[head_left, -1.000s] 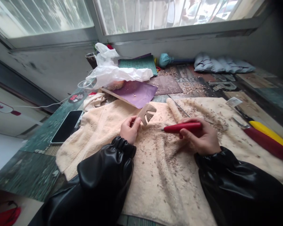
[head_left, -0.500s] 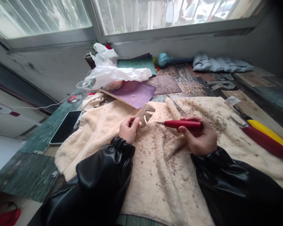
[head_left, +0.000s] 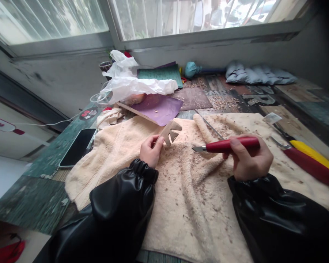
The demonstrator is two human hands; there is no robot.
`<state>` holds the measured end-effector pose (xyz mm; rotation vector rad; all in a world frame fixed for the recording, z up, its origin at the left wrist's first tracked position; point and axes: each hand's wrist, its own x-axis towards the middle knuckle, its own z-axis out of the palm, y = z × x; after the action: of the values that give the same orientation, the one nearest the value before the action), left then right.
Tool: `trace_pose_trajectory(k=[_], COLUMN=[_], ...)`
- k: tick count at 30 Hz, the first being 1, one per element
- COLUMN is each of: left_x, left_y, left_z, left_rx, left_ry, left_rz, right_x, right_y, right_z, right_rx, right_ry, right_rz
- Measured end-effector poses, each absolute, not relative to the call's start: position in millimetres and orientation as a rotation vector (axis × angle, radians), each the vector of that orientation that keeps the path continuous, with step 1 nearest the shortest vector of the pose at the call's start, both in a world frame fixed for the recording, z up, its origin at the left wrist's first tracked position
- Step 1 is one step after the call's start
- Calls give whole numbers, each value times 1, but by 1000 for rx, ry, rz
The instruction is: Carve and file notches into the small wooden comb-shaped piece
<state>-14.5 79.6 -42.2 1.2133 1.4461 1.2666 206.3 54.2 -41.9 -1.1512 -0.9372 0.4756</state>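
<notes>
My left hand [head_left: 151, 150] pinches a small flat piece of carved wood [head_left: 170, 133], pale brown with cut-out slots at its far end. In my right hand [head_left: 250, 159] is a carving knife [head_left: 222, 145] with a red handle, its short blade pointing left. A gap lies between the blade tip and the wood. Both hands are over a cream towel [head_left: 164, 197] strewn with wood shavings. A thin metal rod-like tool [head_left: 210, 125] lies on the towel behind the knife, partly hidden.
Right of my right hand lie another red-handled knife [head_left: 308, 162] and a yellow-handled tool [head_left: 315, 155]. A phone [head_left: 78, 148] rests at the left. Purple sheet [head_left: 160, 108], white plastic bag [head_left: 142, 86] and shavings [head_left: 226, 103] are behind; a grey-blue cushion [head_left: 259, 74] is by the wall.
My right hand has drawn the knife to the right, away from the wood, so more of its blade shows. My left hand holds the wood in nearly the same place.
</notes>
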Motion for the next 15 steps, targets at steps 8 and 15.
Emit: trace_pose_trajectory(k=[8,15], left_x=[-14,-14], left_y=[80,79], left_z=[-42,-38], left_rx=[1211,1212], left_ry=[1455,1469], left_rz=[1257,1247], right_x=[210,209], right_y=[48,49], right_z=[-29,-29], right_rx=[-1303,-1251], right_ry=[-1093,-1134], right_rz=[277,145])
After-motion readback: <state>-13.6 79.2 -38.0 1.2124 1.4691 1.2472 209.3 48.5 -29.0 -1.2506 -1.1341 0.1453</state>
